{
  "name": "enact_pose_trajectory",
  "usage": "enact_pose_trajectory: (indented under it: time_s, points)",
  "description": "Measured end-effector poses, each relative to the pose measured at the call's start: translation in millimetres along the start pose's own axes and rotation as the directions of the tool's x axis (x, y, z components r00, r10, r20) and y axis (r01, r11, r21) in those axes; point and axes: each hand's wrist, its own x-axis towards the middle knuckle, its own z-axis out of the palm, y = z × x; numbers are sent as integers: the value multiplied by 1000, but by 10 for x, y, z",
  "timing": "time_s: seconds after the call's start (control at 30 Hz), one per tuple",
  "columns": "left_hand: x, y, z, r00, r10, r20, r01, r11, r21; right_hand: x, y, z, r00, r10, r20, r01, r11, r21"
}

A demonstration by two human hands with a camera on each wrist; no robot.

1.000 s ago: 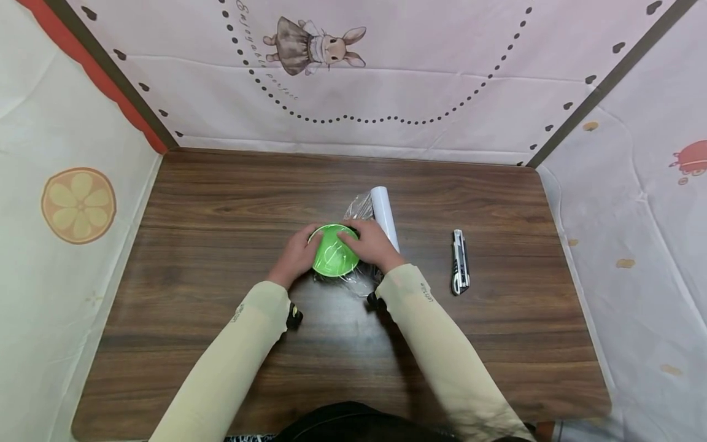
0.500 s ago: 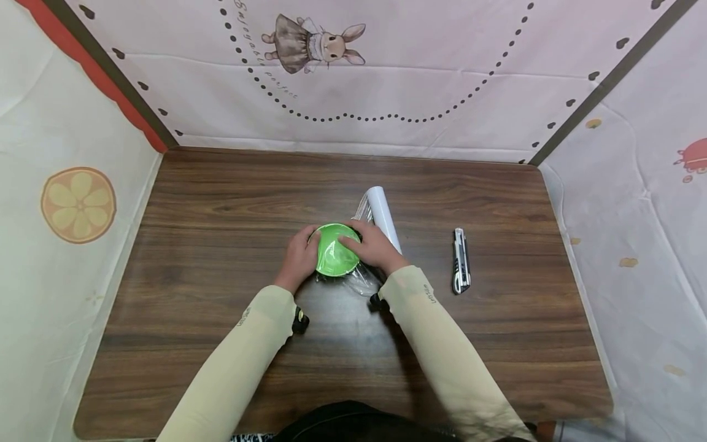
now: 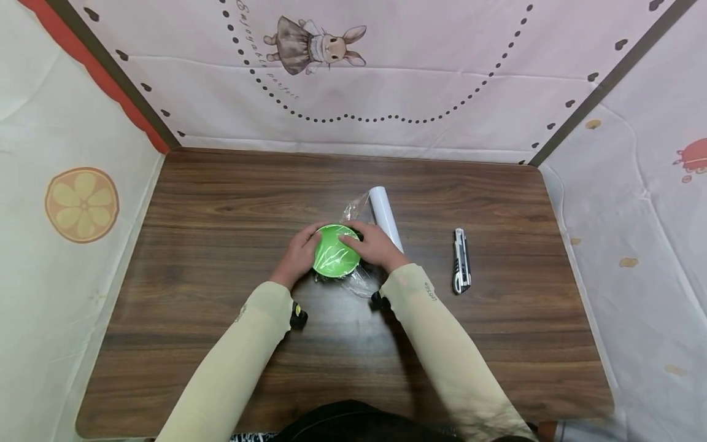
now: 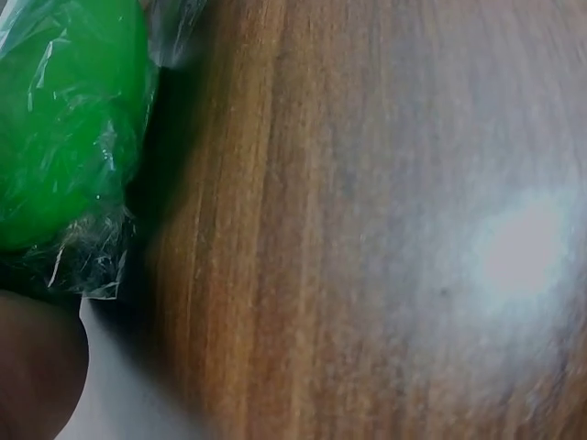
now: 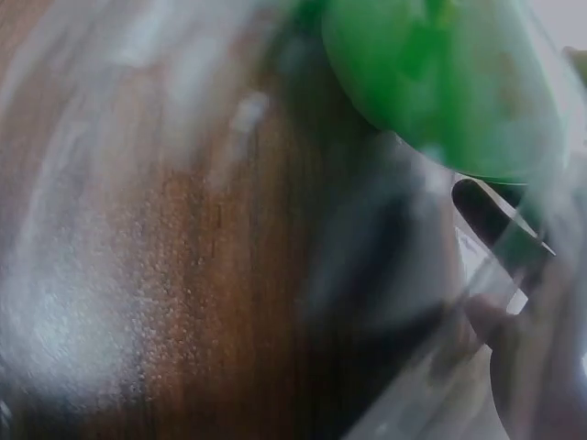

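A green bowl (image 3: pixel 336 253) with clear plastic wrap over its top sits mid-table in the head view. My left hand (image 3: pixel 298 253) grips its left side, thumb at the rim. From the right, my right hand (image 3: pixel 377 245) holds the bowl, thumb over the rim and fingers round the far side. Crumpled wrap (image 4: pixel 92 252) bunches under the bowl's edge in the left wrist view. Loose plastic wrap (image 3: pixel 360 282) also spreads below the bowl, toward my right wrist. Behind the right hand lies the white roll of plastic wrap (image 3: pixel 385 215), with film trailing from its left side.
A utility knife (image 3: pixel 461 262) lies on the wooden table (image 3: pixel 232 202) to the right of my right forearm. Printed cloth walls (image 3: pixel 420 67) rise at the back and on both sides of the table.
Both hands keep their hold on the bowl, which has shifted very slightly. The film over it shows more creases, and the film beside the roll has changed shape.
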Motion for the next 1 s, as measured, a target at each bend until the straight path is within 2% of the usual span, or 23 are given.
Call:
enact_pose_trajectory:
  time_s: [0.3, 0.43, 0.53, 0.63, 0.7, 0.8, 0.9, 1.0]
  points:
    - [15, 3, 18, 1000, -8, -28, 8, 1000, -4, -17, 6, -47, 1000, -25, 0, 25, 999, 24]
    - [8, -8, 9, 1000, -9, -15, 9, 1000, 6, -48, 22, -79, 999, -34, -8, 34, 999, 33]
    - [-6, -8, -6, 1000, -12, 1, 12, 1000, -1, -100, 17, -114, 999, -48, -13, 48, 999, 2]
    - [-42, -4, -29, 1000, 10, 4, -11, 1000, 24, -173, -27, -151, 994, -109, 18, 110, 991, -71]
    - [-106, 3, -57, 999, 41, 12, -42, 997, 61, -219, -69, -145, 985, -164, 56, 170, 973, -155]
    - [-230, 1, -77, 995, 98, 28, -102, 982, 161, -281, -118, -115, 966, -234, 111, 256, 924, -283]
    - [-321, 8, -63, 986, 142, 85, -160, 951, 266, -333, -134, -78, 960, -240, 143, 277, 887, -369]
    - [-337, 5, -25, 976, 159, 146, -202, 915, 349, -364, -126, -46, 962, -222, 157, 268, 869, -416]
